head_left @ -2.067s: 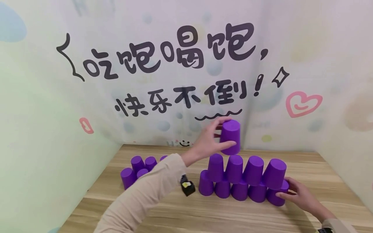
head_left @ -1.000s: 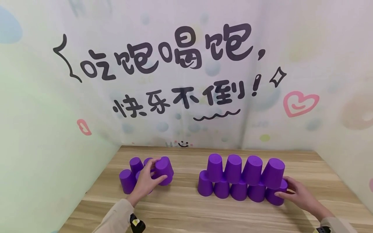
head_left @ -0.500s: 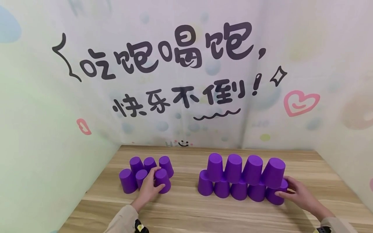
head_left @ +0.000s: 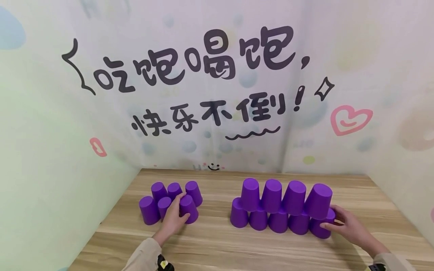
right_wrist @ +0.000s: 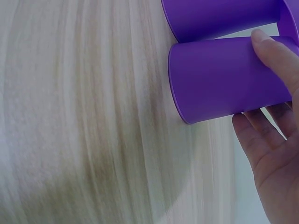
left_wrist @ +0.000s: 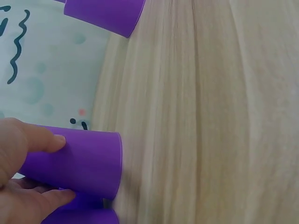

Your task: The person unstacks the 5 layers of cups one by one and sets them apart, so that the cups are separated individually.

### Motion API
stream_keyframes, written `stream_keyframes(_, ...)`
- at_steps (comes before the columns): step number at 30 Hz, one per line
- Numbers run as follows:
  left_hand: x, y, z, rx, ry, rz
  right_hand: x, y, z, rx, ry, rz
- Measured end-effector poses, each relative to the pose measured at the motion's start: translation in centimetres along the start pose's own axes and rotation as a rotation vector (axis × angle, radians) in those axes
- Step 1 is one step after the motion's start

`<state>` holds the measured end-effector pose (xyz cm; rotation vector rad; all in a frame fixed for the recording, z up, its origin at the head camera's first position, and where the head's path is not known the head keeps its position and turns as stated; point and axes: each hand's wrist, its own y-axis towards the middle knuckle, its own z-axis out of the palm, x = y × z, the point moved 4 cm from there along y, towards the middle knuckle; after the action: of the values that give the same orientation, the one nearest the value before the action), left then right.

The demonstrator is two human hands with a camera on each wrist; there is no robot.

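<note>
Upside-down purple cups stand in two sets on the wooden table (head_left: 217,241). My left hand (head_left: 172,218) grips the front right cup (head_left: 189,210) of the left group between thumb and fingers. In the left wrist view the rim of that cup (left_wrist: 88,163) is at or very near the tabletop; I cannot tell whether it touches. On the right, an upper row of cups (head_left: 272,196) sits across a lower row (head_left: 278,224). My right hand (head_left: 352,229) holds the lower row's right end cup (right_wrist: 224,79), thumb on one side and fingers on the other.
Other loose cups (head_left: 149,210) stand close around my left hand. Bare tabletop lies between the two sets. A printed cloth wall (head_left: 217,82) rises behind the table, and a pale wall (head_left: 68,188) bounds the left side.
My left hand has carried a cup from above the right-hand stack down and left into the loose group, settling at its front right. My right hand has kept its place.
</note>
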<state>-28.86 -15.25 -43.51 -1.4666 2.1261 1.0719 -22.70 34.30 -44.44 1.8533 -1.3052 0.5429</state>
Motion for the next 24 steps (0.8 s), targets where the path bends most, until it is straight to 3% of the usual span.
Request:
stream_keyframes(6, -1.6, 0.8, -1.4, -0.015, 0.008, 0.006, -0.1, 0.0, 0.2, 0.001, 0.012, -0.007)
stream_keyframes(10, -4.4, 2.2, -2.1, -0.009, -0.040, 0.035, -0.2, -0.1, 0.1, 0.007, 0.022, 0.004)
stream_keyframes(13, -7.0, 3.3, -2.0, -0.011, -0.086, 0.108, -0.3, -0.1, -0.1, 0.016, 0.020, 0.012)
stream_keyframes(18, -11.0, 4.9, -0.8, 0.007, -0.189, 0.247, -0.2, -0.2, -0.1, 0.018, -0.004, 0.029)
stream_keyframes(24, -14.5, 5.9, 2.2, 0.091, -0.272, 0.323, -0.1, 0.0, 0.0, 0.034, -0.014, 0.045)
